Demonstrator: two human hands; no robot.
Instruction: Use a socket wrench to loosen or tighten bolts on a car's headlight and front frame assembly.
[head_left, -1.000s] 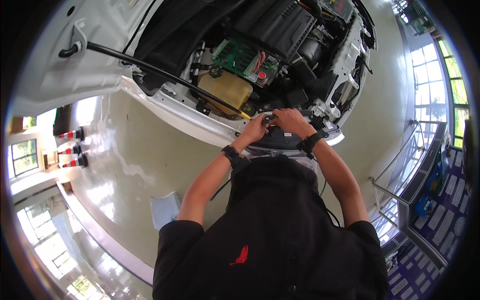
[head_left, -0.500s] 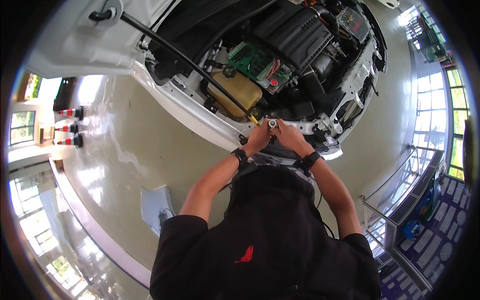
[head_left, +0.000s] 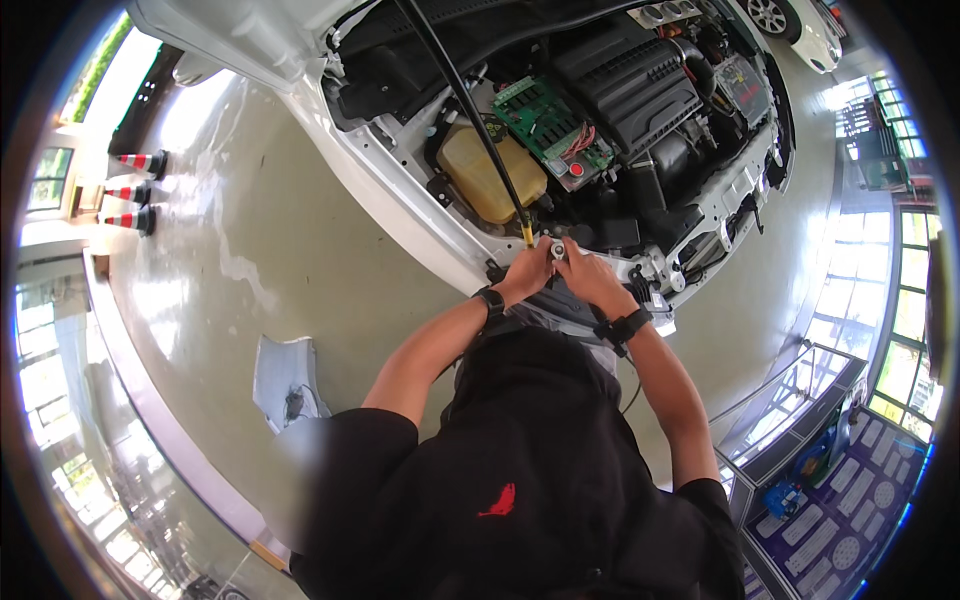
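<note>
My left hand (head_left: 528, 272) and my right hand (head_left: 592, 278) meet at the front edge of a white car's open engine bay. Between their fingertips shows the round metal head of what looks like a ratchet wrench (head_left: 558, 250); the rest of it is hidden. Both hands are closed at it, thumbs and fingers close together. Just left of them, the black hood prop rod (head_left: 470, 110) comes down to its yellow lower end. Under the hands runs the white front crossmember (head_left: 625, 268) of the body.
Beyond the hands are a yellowish fluid tank (head_left: 490, 172), a green circuit board (head_left: 545, 120) with a red button, and a black engine cover (head_left: 630, 85). A pale panel (head_left: 285, 380) lies on the floor at left, traffic cones (head_left: 130, 192) farther off. At right stands a railed display case (head_left: 790, 420).
The view has turned, so the car sits farther right and more of its far side shows. Both hands stay together at the same spot, the metal head still between them.
</note>
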